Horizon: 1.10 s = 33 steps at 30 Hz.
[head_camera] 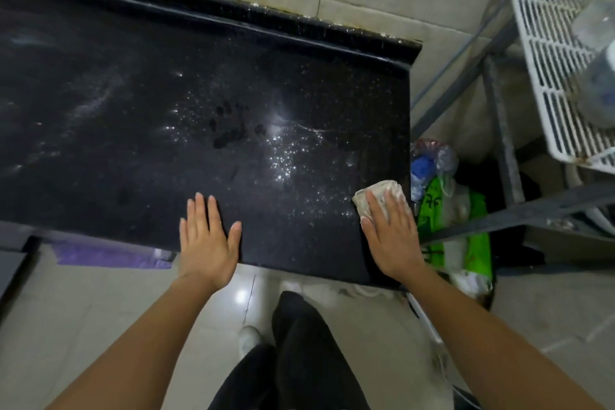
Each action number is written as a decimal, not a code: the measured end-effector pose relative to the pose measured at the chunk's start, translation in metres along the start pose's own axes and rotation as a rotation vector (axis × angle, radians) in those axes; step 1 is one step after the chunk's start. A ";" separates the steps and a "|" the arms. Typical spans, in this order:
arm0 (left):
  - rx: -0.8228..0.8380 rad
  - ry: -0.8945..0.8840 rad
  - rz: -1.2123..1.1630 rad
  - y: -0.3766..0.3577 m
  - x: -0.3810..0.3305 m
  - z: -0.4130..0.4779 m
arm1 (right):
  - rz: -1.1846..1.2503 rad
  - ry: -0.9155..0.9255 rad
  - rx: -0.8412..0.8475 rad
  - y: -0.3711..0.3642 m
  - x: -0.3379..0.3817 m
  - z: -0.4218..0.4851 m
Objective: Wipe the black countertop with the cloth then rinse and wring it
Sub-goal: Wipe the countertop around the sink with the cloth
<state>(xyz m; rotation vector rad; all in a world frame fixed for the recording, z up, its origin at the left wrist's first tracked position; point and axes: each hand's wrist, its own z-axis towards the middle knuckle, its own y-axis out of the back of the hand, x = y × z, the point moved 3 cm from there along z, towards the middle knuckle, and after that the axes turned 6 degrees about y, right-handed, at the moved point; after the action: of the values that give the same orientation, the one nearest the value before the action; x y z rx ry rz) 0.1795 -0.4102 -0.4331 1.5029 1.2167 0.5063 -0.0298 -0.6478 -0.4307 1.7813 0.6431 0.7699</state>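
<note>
Counter point(133, 110): black, speckled, wet. Left hand point(206, 240): flat, fingers spread, holding nothing, at the front edge. Cloth point(379, 198): pale, crumpled, near the front right corner, pressed under right hand point(391, 236), its extended fingers point(376, 206) overlying it

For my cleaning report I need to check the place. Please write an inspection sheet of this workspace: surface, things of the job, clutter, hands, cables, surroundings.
Surface: black countertop wet, with shiny droplets and pale smears; dark print-like marks near the middle.
Job's things: pale cloth bunched at the counter's right front corner.
Clutter: nothing seen on the counter.
Hands: left hand flat and open on the front edge; right hand pressed flat on the cloth.
Cables: nothing seen.
Surroundings: tiled wall behind; white wire rack at right with a clear bottle; green bag and plastic bags on the floor beside the counter.
</note>
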 end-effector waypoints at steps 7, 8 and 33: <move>0.122 -0.023 0.043 0.002 0.005 0.000 | 0.069 -0.141 -0.022 -0.023 0.076 -0.037; 0.117 -0.021 0.045 0.002 0.004 0.000 | 0.079 -0.119 -0.013 -0.026 0.091 -0.035; 0.153 0.014 0.114 0.001 0.001 0.001 | 0.016 -0.073 0.016 0.012 -0.032 0.039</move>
<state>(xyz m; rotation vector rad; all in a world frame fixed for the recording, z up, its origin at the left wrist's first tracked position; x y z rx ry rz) 0.1812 -0.4096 -0.4329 1.7084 1.2079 0.5097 -0.0203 -0.6984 -0.4348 1.8221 0.5886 0.7094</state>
